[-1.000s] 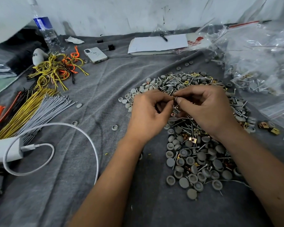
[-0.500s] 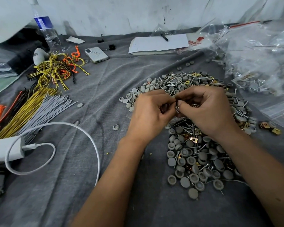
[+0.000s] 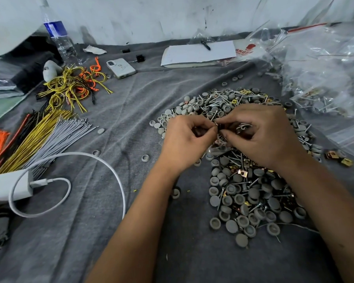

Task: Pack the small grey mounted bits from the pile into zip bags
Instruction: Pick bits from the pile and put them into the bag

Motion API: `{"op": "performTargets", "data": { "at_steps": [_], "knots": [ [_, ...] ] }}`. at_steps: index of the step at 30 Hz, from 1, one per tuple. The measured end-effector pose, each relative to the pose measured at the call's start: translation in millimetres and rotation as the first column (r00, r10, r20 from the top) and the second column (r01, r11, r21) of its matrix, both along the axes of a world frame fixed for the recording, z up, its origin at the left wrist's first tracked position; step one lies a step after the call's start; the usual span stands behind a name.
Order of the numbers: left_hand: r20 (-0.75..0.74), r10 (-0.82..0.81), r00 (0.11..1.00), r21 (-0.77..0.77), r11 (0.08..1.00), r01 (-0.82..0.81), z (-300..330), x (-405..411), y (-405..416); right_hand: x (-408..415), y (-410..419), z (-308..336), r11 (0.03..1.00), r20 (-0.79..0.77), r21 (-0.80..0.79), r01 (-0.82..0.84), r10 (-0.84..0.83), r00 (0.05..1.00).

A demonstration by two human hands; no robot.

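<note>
I judge the job far from done: the pile (image 3: 251, 193) on the cloth (image 3: 131, 111) is large, too many bits to count, while filled bags (image 3: 323, 78) lie right. My left hand (image 3: 185, 144) and right hand (image 3: 264, 135), fingertips curled together above the pile, pinch one small item (image 3: 218, 126); I cannot tell what.

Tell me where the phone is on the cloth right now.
In the head view the phone lies face down at the far left-centre of the grey cloth, between the tangle of yellow and orange wires and the white notepad.
</note>
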State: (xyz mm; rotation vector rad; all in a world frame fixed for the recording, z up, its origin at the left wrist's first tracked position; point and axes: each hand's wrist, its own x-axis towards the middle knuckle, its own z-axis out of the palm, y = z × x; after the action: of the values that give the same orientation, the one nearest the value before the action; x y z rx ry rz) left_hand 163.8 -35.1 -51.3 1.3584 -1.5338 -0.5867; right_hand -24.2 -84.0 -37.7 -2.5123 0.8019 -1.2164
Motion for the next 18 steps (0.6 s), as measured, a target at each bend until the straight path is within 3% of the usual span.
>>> {"op": "performTargets", "data": {
  "at_steps": [6, 13, 18],
  "knots": [
    [-0.052, -0.017, 0.998, 0.053, 0.998, 0.02, 0.9, -0.8, 0.1, 1.9, 0.9, -1.9, 1.0, -0.006, 0.007, 0.028, -0.028, 1.0],
    [-0.139, 0.039, 0.99, 0.052, 0.998, -0.032, 0.6, -5.4, -0.7, 7.4, 7.3, -7.6, 0.965, 0.194, 0.26, 0.024, -0.077, 0.978],
    [-0.064, 0.065, 0.996, 0.02, 0.998, -0.064, -1.3, -7.8, -1.0, 10.9, 8.3, -8.5, 0.966, 0.19, 0.25, 0.066, -0.116, 0.975]
  ]
}}
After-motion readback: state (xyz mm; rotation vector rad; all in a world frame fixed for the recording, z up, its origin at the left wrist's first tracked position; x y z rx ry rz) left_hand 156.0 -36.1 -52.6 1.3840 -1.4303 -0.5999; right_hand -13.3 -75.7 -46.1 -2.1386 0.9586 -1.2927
